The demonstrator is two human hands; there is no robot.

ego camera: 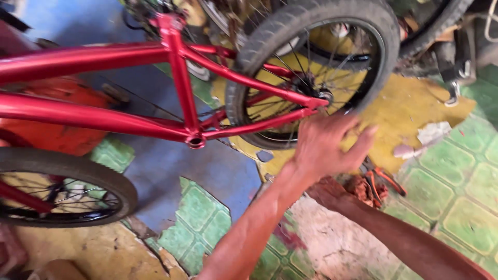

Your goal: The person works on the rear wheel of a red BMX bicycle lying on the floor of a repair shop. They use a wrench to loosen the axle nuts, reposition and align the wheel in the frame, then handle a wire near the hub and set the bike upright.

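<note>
Bicycle wheel (311, 67) sits in the red frame (181, 78) above the patchy floor (456, 192), left hand (327, 145) spread open just below its axle, right hand hidden behind it, grip unclear.

Both forearms bare, no sleeves; left hand (327, 148) bare, no glove, no ring seen

Left hand (324, 148) spread open beside the red bicycle's rear wheel (311, 67).

Left hand (326, 148) raised, back to camera, fingers spread and loosely open, forearm stretched forward — right forearm crossing beneath, right hand hidden.
</note>
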